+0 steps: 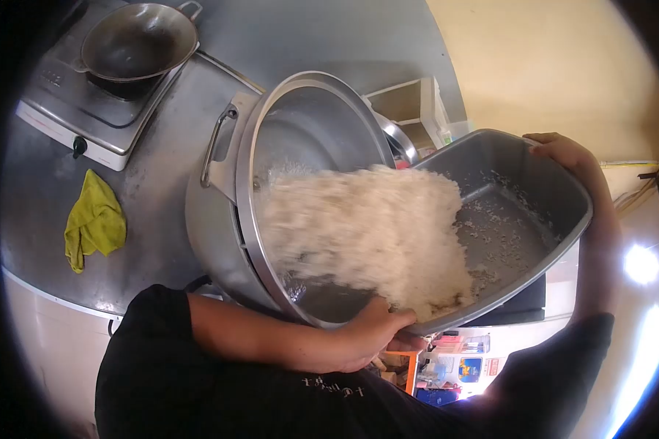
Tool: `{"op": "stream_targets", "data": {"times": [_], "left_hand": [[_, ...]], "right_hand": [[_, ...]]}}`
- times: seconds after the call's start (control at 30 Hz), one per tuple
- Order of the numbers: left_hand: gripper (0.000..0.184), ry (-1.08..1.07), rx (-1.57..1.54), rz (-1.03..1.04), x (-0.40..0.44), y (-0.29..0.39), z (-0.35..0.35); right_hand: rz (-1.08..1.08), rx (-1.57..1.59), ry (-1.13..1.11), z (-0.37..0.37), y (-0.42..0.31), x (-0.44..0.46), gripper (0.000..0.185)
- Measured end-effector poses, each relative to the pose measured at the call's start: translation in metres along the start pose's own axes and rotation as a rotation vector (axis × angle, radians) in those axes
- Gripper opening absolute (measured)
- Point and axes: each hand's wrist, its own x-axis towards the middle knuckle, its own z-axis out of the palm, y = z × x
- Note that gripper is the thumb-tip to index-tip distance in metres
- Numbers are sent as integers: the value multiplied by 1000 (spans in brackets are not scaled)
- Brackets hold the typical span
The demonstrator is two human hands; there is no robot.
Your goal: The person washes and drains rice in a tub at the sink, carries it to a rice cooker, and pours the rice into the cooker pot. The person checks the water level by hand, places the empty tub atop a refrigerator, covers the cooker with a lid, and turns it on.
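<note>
My left hand (pixel 377 329) is closed on the near rim of a grey plastic tub (pixel 523 216). The tub's far rim is in the grip of my right hand (pixel 564 152), at the right. The tub is tilted toward a large metal pot (pixel 223 219). A blurred mass of white rice (pixel 359 230) slides over the tub's edge into the pot, and grains cling to the tub's bottom. Clear liquid splashes around the rice inside the pot. Part of the tub's pouring edge is hidden under the rice.
A wok (pixel 140 44) sits on a gas stove (pixel 110 124) at the upper left. On the metal counter (pixel 154 183) lies a crumpled yellow-green cloth (pixel 97 219). Behind the pot is a light-coloured container (pixel 410 99). The wall (pixel 556 66) rises beyond.
</note>
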Motion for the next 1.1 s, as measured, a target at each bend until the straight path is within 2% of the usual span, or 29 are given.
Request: {"op": "stream_targets", "data": {"times": [0.07, 0.17, 0.23, 0.3, 0.5, 0.6, 0.67, 0.73, 0.8, 0.87, 0.9, 0.97, 1.1], "left_hand": [[30, 4, -51, 0, 2, 2, -1], [32, -68, -111, 10, 3, 4, -3], [33, -46, -138, 20, 6, 5, 0], [35, -23, -161, 35, 8, 6, 3], [35, -92, -151, 96, 10, 0, 2], [32, -41, -154, 58, 10, -1, 6], [26, -99, -192, 35, 18, -6, 5], [22, -36, -197, 71, 20, -10, 9], [20, 28, -190, 106, 25, -20, 1], [19, -136, -209, 221, 39, -19, -6], [19, -128, -196, 226, 41, -21, -5], [21, 67, -75, 245, 36, -15, 7], [35, 182, 130, 224, 26, -6, 11]], "right_hand": [[-6, -45, 4, 1, -13, 7, 52], [51, 55, -25, -5, -33, 15, 52], [59, -84, 62, -16, -41, 19, 54], [56, -111, 44, -30, -47, 24, 56], [-52, -468, 135, -40, -88, 23, 57], [-51, -684, 253, -21, -125, 4, 56], [-75, -756, 280, -18, -138, -5, 57], [-114, -1042, 307, -16, -146, -12, 60], [-106, -1021, 371, -13, -141, -25, 60], [-124, -1073, 477, -23, -134, -29, 62], [-128, -1061, 488, -24, -129, -32, 62], [-157, -1077, 443, -27, -116, -40, 63], [-153, -888, 578, -23, -63, -64, 64]]}}
